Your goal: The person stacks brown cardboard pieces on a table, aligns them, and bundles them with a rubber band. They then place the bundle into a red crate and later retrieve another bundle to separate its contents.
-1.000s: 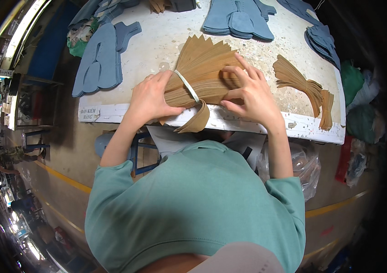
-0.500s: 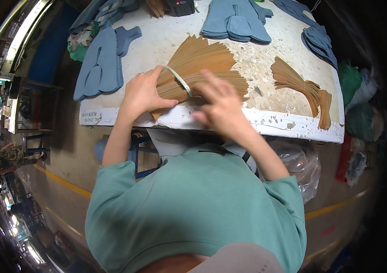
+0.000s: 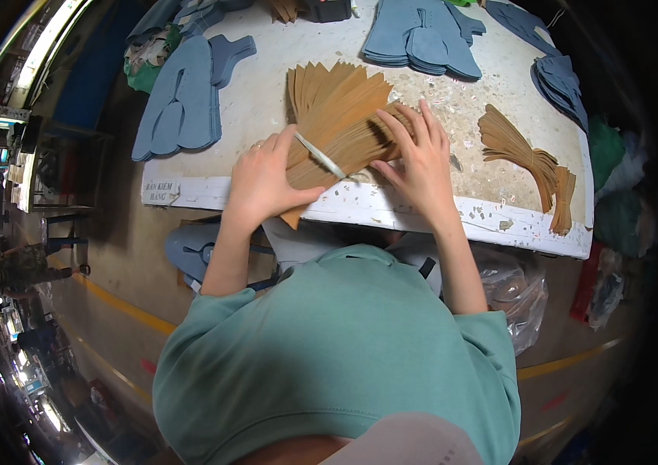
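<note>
A bundle of thin brown cut pieces (image 3: 344, 97), fanned out at its far end, lies near the table's front edge. Around its narrower part runs a pale band (image 3: 319, 155). My left hand (image 3: 264, 184) is closed on the bundle's left side, thumb on the near side beside the band. At the right side, my right hand (image 3: 425, 172) grips the edges of the fanned pieces, fingers over the top and thumb at the near side. The bundle's underside is hidden.
Blue cut-piece stacks lie at the left (image 3: 182, 101), the back (image 3: 422, 39) and the far right (image 3: 560, 87). Another brown bundle (image 3: 518, 147) sits on the white table (image 3: 460, 186) to the right. A black box (image 3: 329, 9) stands at the back; a clear plastic bag (image 3: 511, 291) hangs below the front edge.
My right hand has moved from beside the band up and right onto the bundle's right edges. The fan now points more straight away from me. The left hand keeps its grip.
</note>
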Motion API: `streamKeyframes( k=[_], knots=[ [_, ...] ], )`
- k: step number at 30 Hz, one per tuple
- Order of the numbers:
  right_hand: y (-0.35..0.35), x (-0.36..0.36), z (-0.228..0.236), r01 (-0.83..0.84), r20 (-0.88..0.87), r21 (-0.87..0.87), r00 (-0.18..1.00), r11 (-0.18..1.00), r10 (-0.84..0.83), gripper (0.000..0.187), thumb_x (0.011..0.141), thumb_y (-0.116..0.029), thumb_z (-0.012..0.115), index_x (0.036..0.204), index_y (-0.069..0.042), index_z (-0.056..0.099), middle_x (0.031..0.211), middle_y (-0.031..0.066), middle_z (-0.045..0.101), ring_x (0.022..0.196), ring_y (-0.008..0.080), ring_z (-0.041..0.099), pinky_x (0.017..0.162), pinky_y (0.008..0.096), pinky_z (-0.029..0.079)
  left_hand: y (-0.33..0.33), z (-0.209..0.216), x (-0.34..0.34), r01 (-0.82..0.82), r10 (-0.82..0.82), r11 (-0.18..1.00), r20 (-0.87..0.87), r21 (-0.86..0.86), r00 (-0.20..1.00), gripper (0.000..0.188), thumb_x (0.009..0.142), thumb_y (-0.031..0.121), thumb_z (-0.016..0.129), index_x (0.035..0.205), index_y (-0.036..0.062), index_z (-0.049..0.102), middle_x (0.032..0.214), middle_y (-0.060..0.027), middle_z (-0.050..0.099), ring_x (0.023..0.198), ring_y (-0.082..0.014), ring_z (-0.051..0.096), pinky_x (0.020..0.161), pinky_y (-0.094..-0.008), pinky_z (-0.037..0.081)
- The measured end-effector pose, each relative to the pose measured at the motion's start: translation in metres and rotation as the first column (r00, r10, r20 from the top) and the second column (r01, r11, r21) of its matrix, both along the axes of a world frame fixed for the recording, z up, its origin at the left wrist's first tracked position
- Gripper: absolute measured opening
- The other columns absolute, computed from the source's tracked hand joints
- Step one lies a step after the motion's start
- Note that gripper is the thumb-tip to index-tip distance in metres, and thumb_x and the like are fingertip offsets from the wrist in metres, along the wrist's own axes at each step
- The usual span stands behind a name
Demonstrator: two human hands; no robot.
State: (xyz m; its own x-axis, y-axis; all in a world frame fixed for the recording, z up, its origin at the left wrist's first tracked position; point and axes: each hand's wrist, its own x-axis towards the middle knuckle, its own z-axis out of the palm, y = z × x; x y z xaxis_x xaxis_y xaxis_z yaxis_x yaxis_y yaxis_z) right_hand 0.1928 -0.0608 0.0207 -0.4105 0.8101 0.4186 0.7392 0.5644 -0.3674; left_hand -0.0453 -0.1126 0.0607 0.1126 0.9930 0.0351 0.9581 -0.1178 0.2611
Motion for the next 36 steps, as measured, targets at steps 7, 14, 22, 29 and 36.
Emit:
streamKeyframes(
  k=[7, 14, 22, 29, 36],
  knots=[
    [0.053, -0.031, 0.025, -0.491, 0.281, 0.035, 0.841, 0.871, 0.463, 0.116, 0.052, -0.027, 0.088, 0.151, -0.022, 0.026, 0.157, 0.0024, 0.024, 0.146, 0.0297, 0.016, 0.115, 0.0597, 0.018, 0.026, -0.003, -0.038, 0.290, -0.287, 0.953, 0.044, -0.087, 0.957, 0.094, 0.054, 0.033, 0.084, 0.136, 0.0086, 0.045, 0.126, -0.0174, 0.054, 0.115, -0.0359, 0.052, 0.102, -0.0415, 0.040],
    [0.082, -0.055, 0.034, -0.568, 0.335, -0.213, 0.722, 0.795, 0.605, 0.110, 0.046, -0.043, 0.087, 0.142, -0.015, 0.041, 0.138, 0.0085, 0.047, 0.145, 0.0275, 0.020, 0.116, 0.0573, 0.017, 0.034, 0.006, -0.046, 0.208, -0.194, 0.970, 0.116, -0.128, 0.974, 0.091, 0.052, 0.042, 0.085, 0.129, 0.0063, 0.050, 0.117, -0.0173, 0.059, 0.108, -0.0351, 0.058, 0.096, -0.0405, 0.046],
    [0.076, -0.046, 0.020, -0.625, 0.274, 0.094, 0.765, 0.775, 0.583, 0.088, 0.046, -0.042, 0.086, 0.120, -0.005, 0.055, 0.145, 0.0093, 0.042, 0.146, 0.0257, 0.017, 0.118, 0.0550, 0.015, 0.018, -0.001, -0.032, 0.174, -0.171, 0.985, 0.163, 0.000, 0.972, 0.079, 0.062, 0.048, 0.081, 0.128, 0.0139, 0.054, 0.113, -0.0123, 0.059, 0.098, -0.0322, 0.063, 0.088, -0.0409, 0.051],
    [0.087, -0.038, 0.008, -0.613, 0.206, -0.016, 0.771, 0.790, 0.603, 0.095, 0.049, -0.049, 0.085, 0.128, -0.009, 0.051, 0.133, 0.0151, 0.051, 0.136, 0.0291, 0.038, 0.118, 0.0537, 0.016, 0.057, -0.002, -0.048, 0.488, -0.456, 0.871, 0.470, 0.061, 0.755, 0.015, 0.081, 0.020, 0.070, 0.090, 0.0077, 0.069, 0.110, -0.0080, 0.052, 0.103, -0.0226, 0.053, 0.092, -0.0332, 0.042],
    [0.084, -0.029, 0.006, -0.582, 0.174, -0.006, 0.800, 0.813, 0.574, 0.091, 0.054, -0.051, 0.083, 0.126, -0.008, 0.050, 0.118, 0.0126, 0.056, 0.120, 0.0302, 0.050, 0.116, 0.0528, 0.020, 0.070, -0.004, -0.067, 0.543, -0.514, 0.839, 0.389, 0.041, 0.764, 0.022, 0.082, 0.019, 0.068, 0.074, 0.0039, 0.054, 0.109, -0.0076, 0.054, 0.098, -0.0220, 0.053, 0.086, -0.0324, 0.044]
  ],
)
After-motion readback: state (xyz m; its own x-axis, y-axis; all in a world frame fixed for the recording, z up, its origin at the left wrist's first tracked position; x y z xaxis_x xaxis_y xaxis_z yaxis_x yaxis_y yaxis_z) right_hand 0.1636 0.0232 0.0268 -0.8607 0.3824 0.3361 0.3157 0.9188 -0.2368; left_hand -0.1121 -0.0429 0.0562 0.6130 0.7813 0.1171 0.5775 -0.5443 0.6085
